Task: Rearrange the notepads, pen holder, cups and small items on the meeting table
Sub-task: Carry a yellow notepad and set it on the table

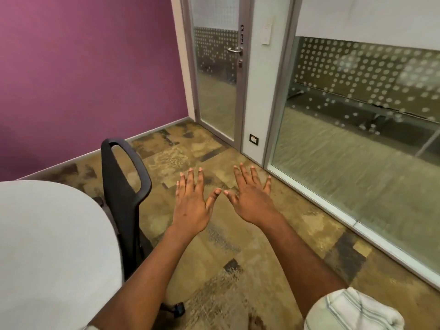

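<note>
**Grey counter bare at the left, both hands spread and empty over the carpet**

Purple wall [83, 67] fills the far left. Below it, in the near-left corner, a rounded pale grey counter [47, 246] shows only bare surface; no notepads, pen holder, cups or small items appear anywhere in view, so the task's things must lie on a part of the counter outside the frame. Just right of the counter's edge stands a black office chair [125, 186], its back turned toward the counter, likely tucked in as seating.

Moving right, the left hand [192, 208] is held out flat, back up, fingers fanned, holding nothing. The right hand [252, 201] beside it is spread the same way and also empty; the two thumb tips nearly meet. Both hover over the patterned carpet [226, 270], well off the counter, which reads as a display of empty hands rather than a reach toward anything. A striped sleeve [352, 310] shows at the near right.

Farther right, a glass door [219, 79] with a metal handle stands shut, then a dotted glass partition [357, 115]. Judging by this, rearranging is either not begun or already finished; the person would need to turn left to face the counter.
</note>
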`<state>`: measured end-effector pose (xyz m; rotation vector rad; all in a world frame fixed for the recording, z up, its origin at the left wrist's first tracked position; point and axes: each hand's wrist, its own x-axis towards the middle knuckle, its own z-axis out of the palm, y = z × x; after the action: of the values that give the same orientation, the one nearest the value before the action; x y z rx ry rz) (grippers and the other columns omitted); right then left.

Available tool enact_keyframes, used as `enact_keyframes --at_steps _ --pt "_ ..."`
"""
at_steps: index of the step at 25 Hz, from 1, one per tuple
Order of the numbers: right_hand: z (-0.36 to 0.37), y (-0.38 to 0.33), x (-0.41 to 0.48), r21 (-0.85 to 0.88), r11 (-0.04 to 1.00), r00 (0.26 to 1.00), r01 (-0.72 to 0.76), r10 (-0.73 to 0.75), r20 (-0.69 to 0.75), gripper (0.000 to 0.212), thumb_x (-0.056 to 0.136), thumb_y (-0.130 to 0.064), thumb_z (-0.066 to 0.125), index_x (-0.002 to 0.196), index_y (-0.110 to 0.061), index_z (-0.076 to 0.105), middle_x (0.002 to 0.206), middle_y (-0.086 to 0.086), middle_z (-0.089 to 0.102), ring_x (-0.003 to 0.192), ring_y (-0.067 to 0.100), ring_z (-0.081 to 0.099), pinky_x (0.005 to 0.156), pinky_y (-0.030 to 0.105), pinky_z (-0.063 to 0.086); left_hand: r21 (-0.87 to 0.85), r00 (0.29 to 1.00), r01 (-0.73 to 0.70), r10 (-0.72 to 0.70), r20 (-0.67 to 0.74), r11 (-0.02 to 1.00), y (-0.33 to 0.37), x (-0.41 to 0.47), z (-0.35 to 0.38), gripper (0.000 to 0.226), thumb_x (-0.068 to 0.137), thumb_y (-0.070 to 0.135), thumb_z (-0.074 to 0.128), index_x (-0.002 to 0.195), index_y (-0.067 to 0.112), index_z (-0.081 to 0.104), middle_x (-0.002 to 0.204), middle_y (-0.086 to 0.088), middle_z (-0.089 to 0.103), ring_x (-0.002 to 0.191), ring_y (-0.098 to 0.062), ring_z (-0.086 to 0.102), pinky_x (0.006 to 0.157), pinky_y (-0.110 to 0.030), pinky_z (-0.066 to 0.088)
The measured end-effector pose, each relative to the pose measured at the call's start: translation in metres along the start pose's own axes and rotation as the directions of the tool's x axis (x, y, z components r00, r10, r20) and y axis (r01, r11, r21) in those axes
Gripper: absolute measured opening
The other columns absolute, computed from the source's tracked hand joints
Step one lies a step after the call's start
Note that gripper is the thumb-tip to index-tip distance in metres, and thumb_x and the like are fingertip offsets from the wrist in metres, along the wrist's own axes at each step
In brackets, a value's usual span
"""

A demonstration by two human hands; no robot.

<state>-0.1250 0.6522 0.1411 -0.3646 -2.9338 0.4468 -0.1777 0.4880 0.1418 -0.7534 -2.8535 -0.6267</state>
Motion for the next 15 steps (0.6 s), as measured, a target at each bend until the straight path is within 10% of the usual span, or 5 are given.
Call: enact_keyframes --at_steps 15 --pt "0.031 0.018 0.394 0.052 0.945 0.943 0.324 -0.327 0.060 0.072 0.093 -0.064 0.019 0.150 -0.028 -0.006 0.159 -0.011 -0.012 0.144 0.014 -0.020 0.112 0.056 -0.014 -0.048 0.953 0.243 -0.247 -0.176 0.969 -0.082 0.343 0.052 0.084 0.086 0.072 0.008 0.152 0.021 0.000 0.160 0.000 -0.003 0.146 -0.018 -0.014 0.120 -0.039 -0.002"
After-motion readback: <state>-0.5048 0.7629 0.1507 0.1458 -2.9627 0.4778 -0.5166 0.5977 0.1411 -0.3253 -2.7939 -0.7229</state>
